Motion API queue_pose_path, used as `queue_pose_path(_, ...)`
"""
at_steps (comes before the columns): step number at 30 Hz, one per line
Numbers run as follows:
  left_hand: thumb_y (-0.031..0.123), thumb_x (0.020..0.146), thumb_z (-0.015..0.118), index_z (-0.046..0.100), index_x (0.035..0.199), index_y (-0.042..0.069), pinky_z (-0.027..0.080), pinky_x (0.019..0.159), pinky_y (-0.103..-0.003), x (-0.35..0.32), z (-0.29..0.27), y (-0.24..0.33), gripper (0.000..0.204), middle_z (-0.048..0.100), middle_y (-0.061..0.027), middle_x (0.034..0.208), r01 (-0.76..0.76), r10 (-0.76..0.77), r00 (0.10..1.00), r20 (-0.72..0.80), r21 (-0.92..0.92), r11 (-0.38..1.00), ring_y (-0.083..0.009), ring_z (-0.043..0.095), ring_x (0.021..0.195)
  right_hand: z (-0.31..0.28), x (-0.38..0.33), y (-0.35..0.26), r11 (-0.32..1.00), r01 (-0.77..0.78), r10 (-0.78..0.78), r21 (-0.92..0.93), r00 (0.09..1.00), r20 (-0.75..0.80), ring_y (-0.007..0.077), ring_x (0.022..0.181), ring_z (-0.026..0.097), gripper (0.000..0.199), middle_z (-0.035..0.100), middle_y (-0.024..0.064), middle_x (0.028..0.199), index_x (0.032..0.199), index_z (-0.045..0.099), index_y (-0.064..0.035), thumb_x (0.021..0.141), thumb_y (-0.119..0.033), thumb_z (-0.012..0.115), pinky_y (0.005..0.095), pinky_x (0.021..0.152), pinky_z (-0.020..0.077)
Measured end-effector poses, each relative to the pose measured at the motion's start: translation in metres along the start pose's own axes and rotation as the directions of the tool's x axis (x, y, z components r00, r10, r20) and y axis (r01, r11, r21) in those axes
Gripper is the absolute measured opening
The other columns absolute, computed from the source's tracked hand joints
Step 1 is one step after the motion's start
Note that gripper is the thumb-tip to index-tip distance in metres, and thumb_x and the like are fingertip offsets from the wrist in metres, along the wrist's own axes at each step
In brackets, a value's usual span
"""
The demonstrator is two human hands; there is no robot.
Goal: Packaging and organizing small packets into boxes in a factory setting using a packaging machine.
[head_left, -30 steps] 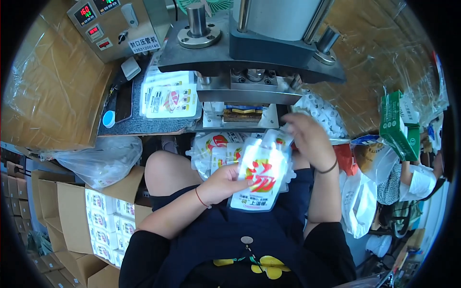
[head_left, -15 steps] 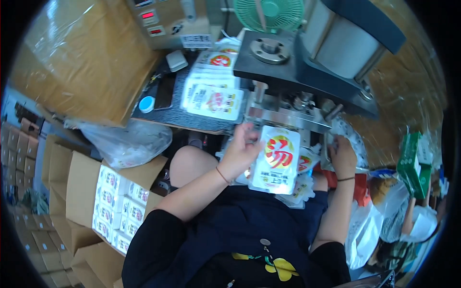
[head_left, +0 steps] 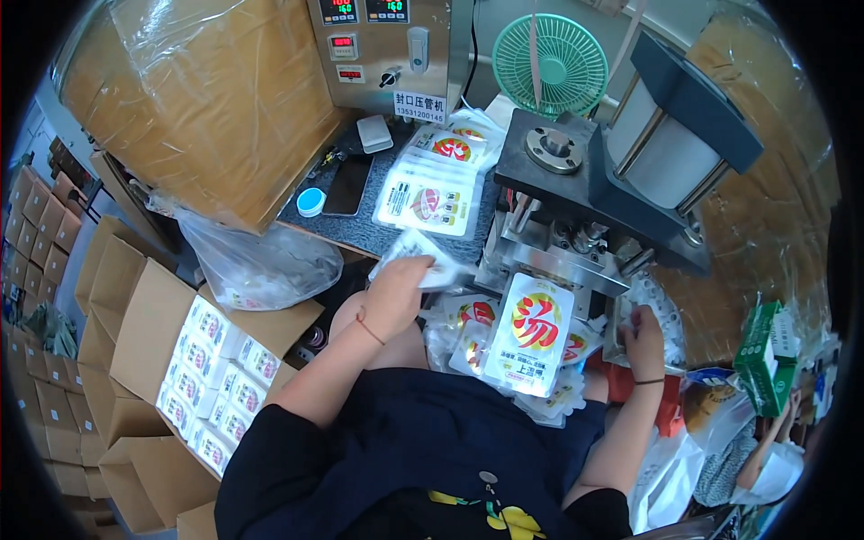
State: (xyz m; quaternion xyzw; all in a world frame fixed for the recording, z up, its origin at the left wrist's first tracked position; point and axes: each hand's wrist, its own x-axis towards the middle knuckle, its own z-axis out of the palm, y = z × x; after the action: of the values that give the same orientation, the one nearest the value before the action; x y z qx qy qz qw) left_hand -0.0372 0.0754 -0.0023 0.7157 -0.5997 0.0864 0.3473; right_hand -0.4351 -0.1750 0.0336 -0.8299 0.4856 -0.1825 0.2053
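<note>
My left hand [head_left: 399, 290] grips a white printed pouch [head_left: 412, 250] by its edge, just in front of the dark worktop; the pouch is a little blurred. A second pouch [head_left: 529, 335], white with a large red and yellow print, hangs upright at the jaw of the press machine [head_left: 553, 261]. My right hand [head_left: 643, 344], fingers curled together, is at a tray of small whitish pieces [head_left: 661, 310]; what its fingertips hold is hidden. More printed pouches [head_left: 553, 400] lie heaped over my lap below the press.
A stack of pouches [head_left: 427, 205], a phone [head_left: 348, 186] and a blue-lidded jar [head_left: 310, 202] are on the worktop. Left stands an open carton [head_left: 135, 306] with several white packs. Behind are a control box [head_left: 387, 54] and a green fan [head_left: 551, 63].
My left hand has moved left from the hanging pouch and now holds another pouch near the worktop. My right hand stays at the tray. The view has shifted.
</note>
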Motion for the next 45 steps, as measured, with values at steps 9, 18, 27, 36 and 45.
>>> queue_pose_path(9,0.019,0.098,0.065,0.071,0.102,-0.003,0.05,0.07,-0.024,-0.017,0.019,0.069,0.023,0.071,-0.003,0.086,0.549,-0.129,0.799,0.587,-0.626,0.554,-0.0058,0.061,0.077,0.007,-0.013,-0.005,0.943,0.245,-0.11,0.226,0.869,-0.482,0.0145,0.085,0.058,0.024,0.06,0.0064,0.098,0.115,0.056,-0.003,0.092,-0.004,0.064,0.0276,0.074,0.0471)
queue_pose_path(18,0.013,0.092,0.072,0.072,0.098,-0.002,0.048,0.072,-0.021,-0.006,0.035,0.117,0.016,0.071,-0.0018,0.09,0.642,-0.046,0.727,0.685,-0.656,0.397,-0.0045,0.061,0.081,-0.003,-0.052,-0.116,0.791,0.386,-0.383,0.475,0.918,-0.107,0.0174,0.084,0.057,0.013,0.062,0.0081,0.094,0.099,0.062,-0.0002,0.095,-0.013,0.062,0.0294,0.077,0.0462)
queue_pose_path(27,0.023,0.099,0.064,0.068,0.114,-0.004,0.05,0.086,-0.025,-0.026,0.04,0.129,0.031,0.071,-0.006,0.103,0.797,0.016,0.563,0.826,-0.548,0.253,-0.0079,0.062,0.093,0.002,-0.048,-0.111,0.721,0.429,-0.494,0.544,0.869,-0.03,0.0216,0.084,0.059,0.011,0.06,0.009,0.09,0.101,0.064,-0.0011,0.095,-0.009,0.06,0.0315,0.077,0.0474)
queue_pose_path(36,0.006,0.097,0.059,0.062,0.123,-0.002,0.052,0.094,-0.031,-0.019,0.041,0.136,0.028,0.069,-0.0087,0.115,0.905,0.188,0.425,0.886,-0.411,-0.11,-0.014,0.066,0.104,-0.017,-0.052,-0.088,0.866,0.432,-0.409,0.252,0.902,-0.142,0.0264,0.099,0.059,0.035,0.06,0.016,0.116,0.118,0.061,0.0014,0.098,-0.027,0.055,0.0344,0.089,0.0457)
queue_pose_path(45,0.003,0.092,0.064,0.063,0.119,-0.005,0.058,0.086,-0.035,0.045,0.046,0.105,0.028,0.071,-0.014,0.111,0.837,0.034,0.494,0.869,-0.464,-0.289,-0.0212,0.071,0.095,0.009,-0.084,-0.092,0.815,0.522,-0.556,0.254,0.827,0.084,0.03,0.079,0.064,0.009,0.067,0.0101,0.085,0.09,0.068,-0.0042,0.082,-0.008,0.069,0.0385,0.071,0.05)
